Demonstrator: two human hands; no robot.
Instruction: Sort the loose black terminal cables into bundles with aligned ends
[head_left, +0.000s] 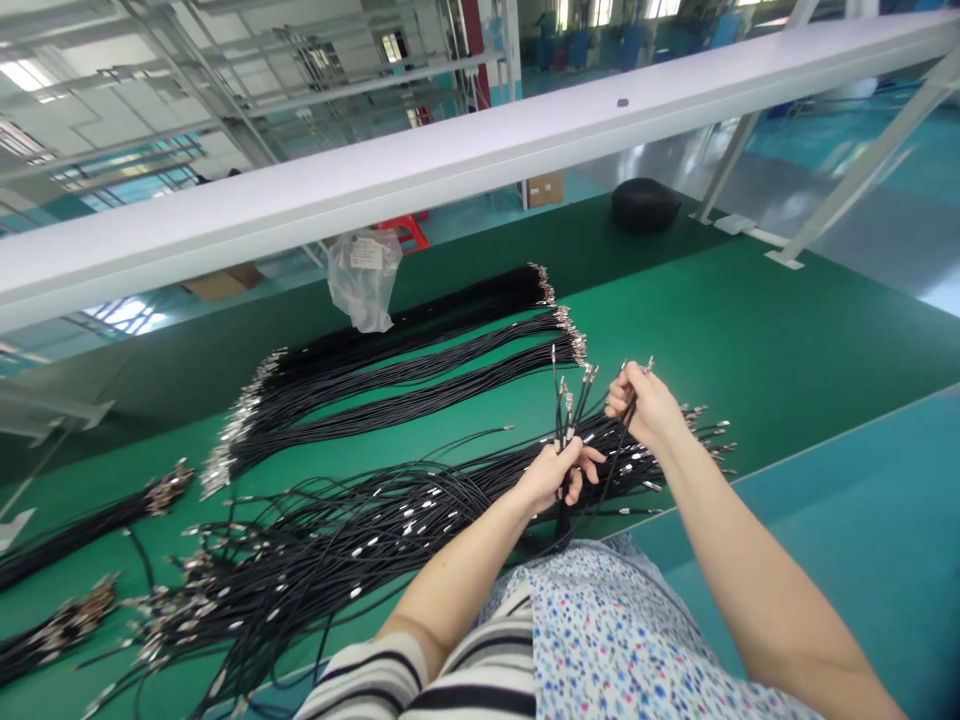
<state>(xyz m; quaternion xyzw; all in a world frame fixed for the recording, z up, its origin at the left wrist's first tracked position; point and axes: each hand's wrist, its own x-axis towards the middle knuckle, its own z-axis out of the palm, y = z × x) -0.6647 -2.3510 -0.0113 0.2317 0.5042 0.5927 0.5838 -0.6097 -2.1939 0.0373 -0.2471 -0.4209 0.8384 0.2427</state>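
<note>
My left hand (pixel 559 473) is closed around several black cables (pixel 559 412), whose metal-tipped ends stick up above the thumb. To its right, my right hand (pixel 645 402) pinches a black cable (pixel 624 440) close to its metal end, and the cable hangs down from the fingers. Both hands are raised over the near edge of a loose pile of black cables (pixel 420 510) with white labels and metal terminals. How many cables each hand holds cannot be made out.
Sorted cable bundles (pixel 420 365) lie in rows behind the pile, beside a clear plastic bag (pixel 365 280). More bundles (pixel 82 520) lie at the left. A round black object (pixel 645 205) sits at the back of the green tabletop (pixel 795 330). A white shelf (pixel 480 150) crosses above.
</note>
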